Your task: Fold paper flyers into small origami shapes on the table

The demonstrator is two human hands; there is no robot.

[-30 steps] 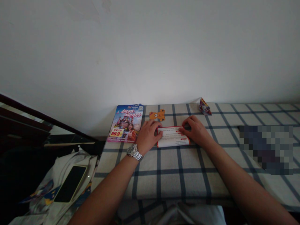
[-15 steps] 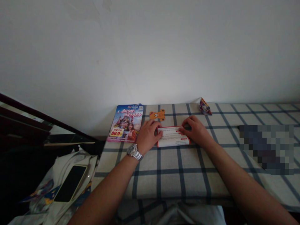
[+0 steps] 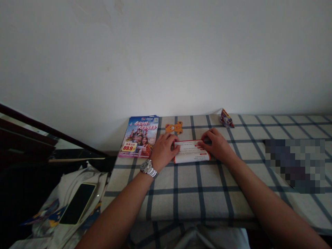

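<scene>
A white leaflet [image 3: 192, 152] with a red border and printed text lies folded or curled over on the checked cloth. My left hand [image 3: 166, 147], with a metal watch [image 3: 148, 168] on its wrist, pinches the leaflet's left end between thumb and fingers. At the far right corner, my right hand [image 3: 214, 142] pinches the same leaflet. Just beyond the left fingers is an orange cartoon bear [image 3: 174, 128]. A stack of colourful leaflets [image 3: 138, 138] rests left of my left hand.
The checked cloth [image 3: 186, 200] covers the table, which meets a pale wall [image 3: 166, 62]. A small folded paper shape [image 3: 227, 118] stands near the wall. On the right lies a blurred-out item [image 3: 293, 166]. Lower left, a phone [image 3: 78, 203] rests on a white bag [image 3: 103, 180].
Almost nothing differs. Both hands keep the same pinch on the leaflet, and the view has shifted very slightly.
</scene>
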